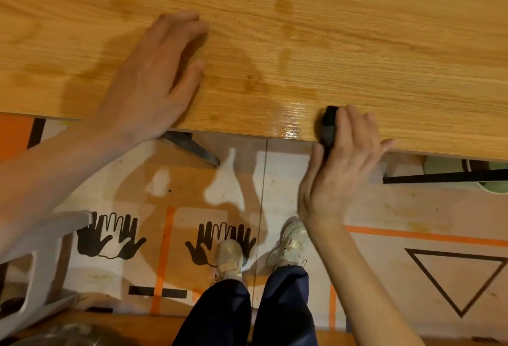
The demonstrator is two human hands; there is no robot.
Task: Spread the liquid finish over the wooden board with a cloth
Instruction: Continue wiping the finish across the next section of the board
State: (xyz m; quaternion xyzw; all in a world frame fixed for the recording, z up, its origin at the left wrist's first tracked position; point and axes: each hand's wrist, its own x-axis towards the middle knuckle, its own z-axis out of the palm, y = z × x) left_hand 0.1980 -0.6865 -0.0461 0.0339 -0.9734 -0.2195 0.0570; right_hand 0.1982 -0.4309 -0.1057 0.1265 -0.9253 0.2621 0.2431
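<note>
The board (pixel 357 43) spans the far half of the view, its near edge running left to right. A dark cloth (pixel 328 125) is pinched at that edge by the curled fingers of the right hand (pixel 349 158); a glossy wet strip (pixel 291 123) lies just left of it. Risks are judged as follows: the cloth may slip off the edge, and finish may drip to the floor (pixel 398 208); the dark blotches (pixel 283 15) farther in may dry unevenly if left unspread. The left hand (pixel 154 76) is laid flat on the board, fingers straight and slightly apart, bracing it, with the forearm angled in from the near left.
</note>
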